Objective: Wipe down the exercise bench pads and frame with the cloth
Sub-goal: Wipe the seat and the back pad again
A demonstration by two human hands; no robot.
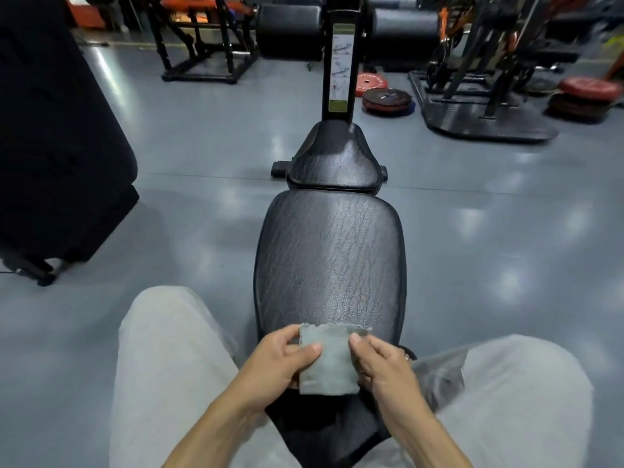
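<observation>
Person straddles the bench, long pad (329,261) ahead, small pad (334,160) and frame post (339,67) beyond, so everything lies within reach along one line. Cloth (327,361), folded into a square, is held over the pad's near end, likely readied for wiping. Left hand (280,358) pinches its left edge, thumb on top; right hand (383,361) pinches the right edge, fingers curled.

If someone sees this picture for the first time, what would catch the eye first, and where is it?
First, the grey cloth low in the centre, folded and held by both hands: the left hand and the right hand pinch its sides. Behind it, the long black back pad runs up the middle to the smaller seat pad. Red weight plates lie on the floor beyond, to the right.
</observation>
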